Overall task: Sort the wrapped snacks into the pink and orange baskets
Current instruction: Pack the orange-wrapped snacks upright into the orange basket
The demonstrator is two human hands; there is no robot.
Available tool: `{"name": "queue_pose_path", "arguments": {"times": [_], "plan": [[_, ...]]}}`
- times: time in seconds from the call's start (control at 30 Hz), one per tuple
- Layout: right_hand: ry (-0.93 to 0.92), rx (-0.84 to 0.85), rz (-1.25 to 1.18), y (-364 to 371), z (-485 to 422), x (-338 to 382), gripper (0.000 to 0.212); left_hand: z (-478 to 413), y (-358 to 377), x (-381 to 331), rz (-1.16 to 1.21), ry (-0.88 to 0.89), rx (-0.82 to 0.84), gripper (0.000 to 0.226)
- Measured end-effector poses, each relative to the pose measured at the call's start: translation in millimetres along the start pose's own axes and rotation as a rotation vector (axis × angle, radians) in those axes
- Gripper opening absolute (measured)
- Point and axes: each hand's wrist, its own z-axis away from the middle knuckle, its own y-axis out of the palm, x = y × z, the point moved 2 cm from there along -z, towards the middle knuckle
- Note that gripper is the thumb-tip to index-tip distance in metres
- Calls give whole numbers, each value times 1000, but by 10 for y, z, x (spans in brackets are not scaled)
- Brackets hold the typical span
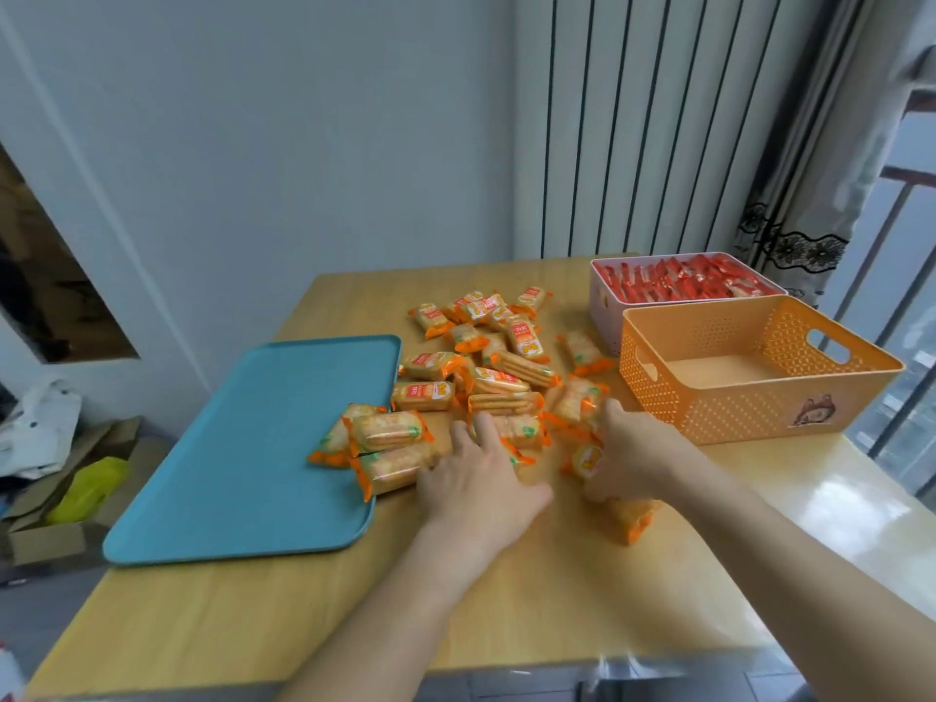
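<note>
Right hand (633, 458), low over the table (506, 600), has its fingers curled round a clutch of orange-wrapped snacks (587, 461). One packet shows at the fingertips and another pokes out under the palm.

Risk noted: the bundle looks loosely gathered, and in my judgement the lower packet could slip free on the lift to a basket.

Left hand (481, 481) lies just beside it, fingers spread and fairly straight, resting on packets at the near edge of the pile. It grips nothing that I can see. A careless sweep from this hand could push packets further onto the teal tray (253, 448), where three overlap its rim.

Beyond the hands, more orange packets lie scattered across the table. The orange basket (734, 412) stands empty to the right. Close behind it, the pink basket (602, 316) is full of red-wrapped snacks (678, 286).
</note>
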Motion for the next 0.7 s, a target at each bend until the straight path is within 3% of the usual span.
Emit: {"name": "queue_pose_path", "arguments": {"times": [0.13, 0.27, 0.37, 0.43, 0.5, 0.6, 0.7], "plan": [[-38, -15, -90, 19, 71, -20, 77, -68, 17, -26, 82, -44, 30, 85], [-106, -176, -372, -12, 137, -63, 95, -19, -53, 165, 509, -60, 166, 85], [-246, -274, -532, -85, 111, 64, 110, 31, -306, 455, 757, -104, 63, 85], [-391, -284, -454, -111, -1, 227, 109, -41, -513, 675, 665, -119, -105, 83], [-497, -255, -269, -113, -143, 414, 104, -174, -677, 850, 424, -136, -171, 81], [-580, -195, 76, -87, -337, 680, 96, -333, -700, 979, 112, -115, -30, 72], [-524, -37, 256, -42, -460, 799, 103, -367, -607, 984, -36, -38, 71, 71]]}}
